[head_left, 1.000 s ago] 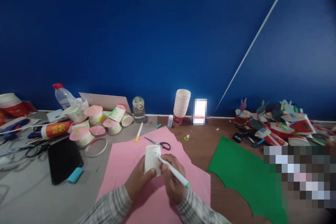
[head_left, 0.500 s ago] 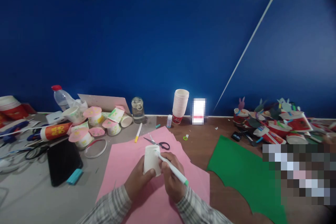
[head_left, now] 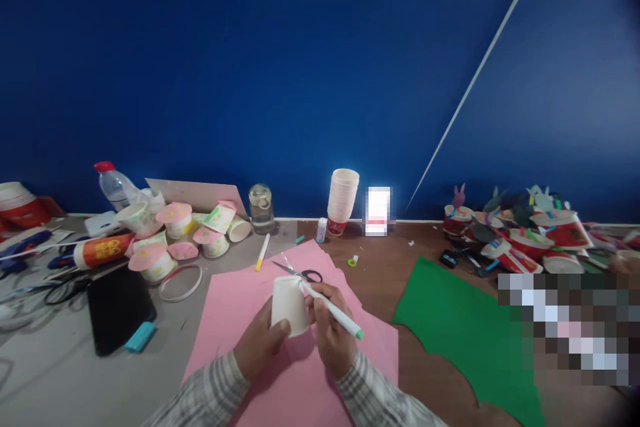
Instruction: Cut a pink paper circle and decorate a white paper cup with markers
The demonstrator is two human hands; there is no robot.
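White paper cup, lower centre of the frame, is in the left hand: clamped between thumb on the near wall and fingers mostly hidden behind. Narrow end is up, slightly tilted. Right hand has a pinch grip on a white marker, green end down-right, tip at or very near the cup's upper right edge. Can't confirm contact or see any clear mark.

Both are above the pink paper. Scissors lie just past the cup on the paper, so watch the knuckles. Green sheet is lower right, well apart. Cup stack stands centre, towards the blue partition.

Handling, my read: thin wall likely dents, so keep left thumb pressure light and low, off the inked area. Brace the right fingers on the cup side, use light tip pressure, and turn the cup rather than reaching round with the pen. Let ink dry before regripping.
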